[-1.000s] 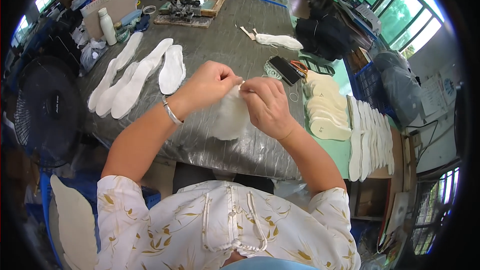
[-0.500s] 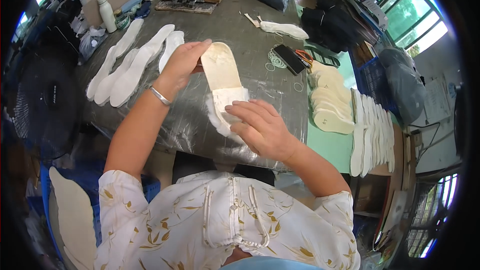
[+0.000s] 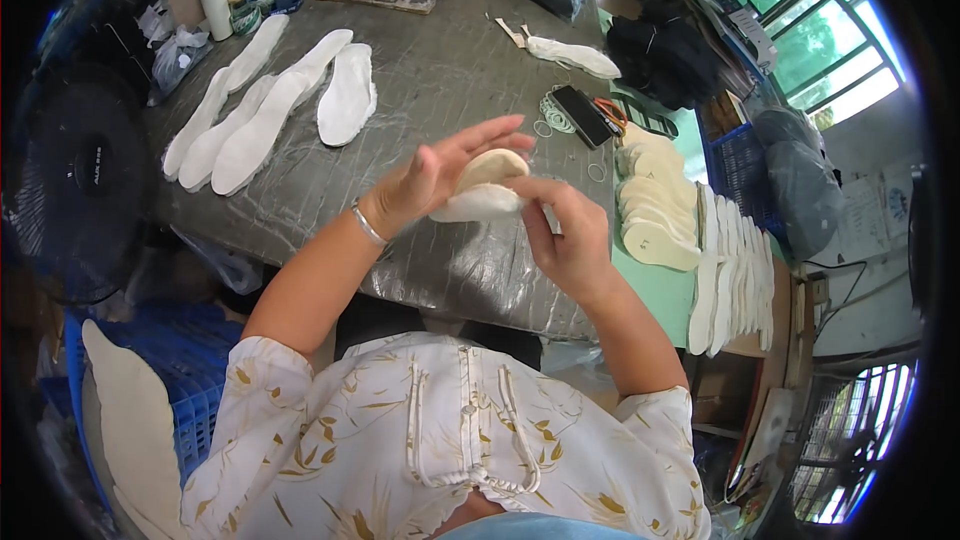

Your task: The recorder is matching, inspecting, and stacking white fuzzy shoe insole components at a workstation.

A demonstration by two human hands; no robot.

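Note:
A cream insole with a fluffy white underside [image 3: 478,204] is held up over the middle of the table's near side, seen folded or end-on. My right hand [image 3: 572,235] pinches its right edge between thumb and fingers. My left hand [image 3: 425,178], with a silver bangle at the wrist, has its fingers stretched out and thumb raised. Its palm lies against the left side of the insole. On the table to the left lie a single white fluffy insole [image 3: 347,95] and several longer white insole pieces [image 3: 270,125].
Stacked cream insoles [image 3: 655,205] and a row of white ones [image 3: 735,270] lie at the right. A black phone-like box [image 3: 582,117] is near rubber bands. A fan [image 3: 95,170] stands left, above a blue crate [image 3: 200,420]. A white bottle [image 3: 214,2] stands far left.
The insole has gone from stretched out lengthwise to folded or end-on. My left hand has let go of its top end and opened alongside it; my right hand now pinches its edge.

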